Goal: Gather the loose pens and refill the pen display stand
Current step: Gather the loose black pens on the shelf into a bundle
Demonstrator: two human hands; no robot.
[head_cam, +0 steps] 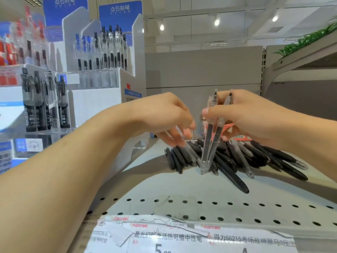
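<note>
At centre frame, our right hand [255, 117] grips two clear pens [212, 132] upright, tips down, likely to square them. Our left hand [169, 119] reaches, fingers loose, into the pile [237, 157] on the shelf [164, 189]. The stand [102, 73] waits upper left.

A grey perforated metal shelf [209, 201] runs across the foreground, with paper price labels [191, 236] along its front edge. Behind it stands a plain grey back panel [204, 68]. Round ceiling lights [217, 22] glow on the white ceiling, and green foliage [308, 40] tops a neighbouring shelf at right.
</note>
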